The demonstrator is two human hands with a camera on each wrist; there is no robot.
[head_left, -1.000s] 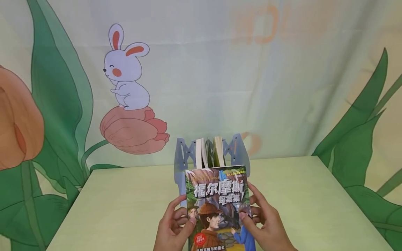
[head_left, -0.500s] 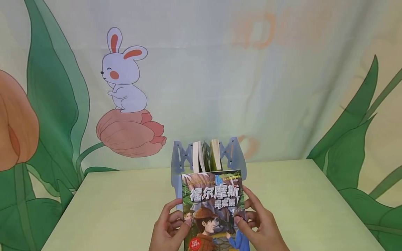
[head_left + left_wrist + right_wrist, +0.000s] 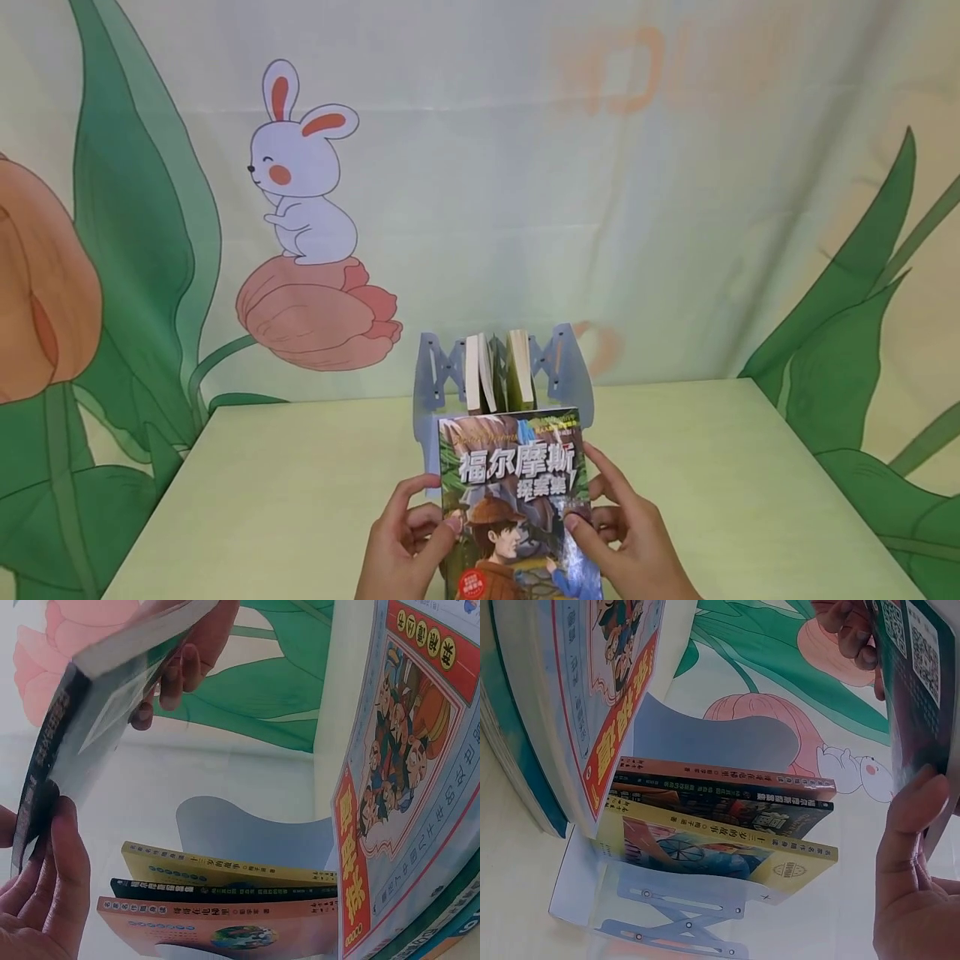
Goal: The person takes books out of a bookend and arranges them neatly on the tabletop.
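Note:
A paperback [image 3: 517,492] with a detective in a brown cap on its cover is held up in both hands in the head view. My left hand [image 3: 408,542] grips its left edge, thumb on the front and fingers behind. On the opposite edge, my right hand [image 3: 637,546] holds it the same way. The left wrist view shows the book's dark spine [image 3: 46,761] and pale page edges. QR codes on its back cover [image 3: 922,682] face the right wrist camera. The lower end of the book is cut off in the head view.
Beyond the held book, a blue-grey expandable bookend [image 3: 427,375] stands on the pale table [image 3: 262,483]. Upright in it are a yellow book [image 3: 225,862], a dark book [image 3: 202,889] and a pink book [image 3: 225,930]. Nearer lies a stack topped by a red-bordered book [image 3: 409,742].
The head view shifts slightly. Both hands keep their grip on the paperback, which stays in nearly the same place; a bright glare now shows on its lower right cover.

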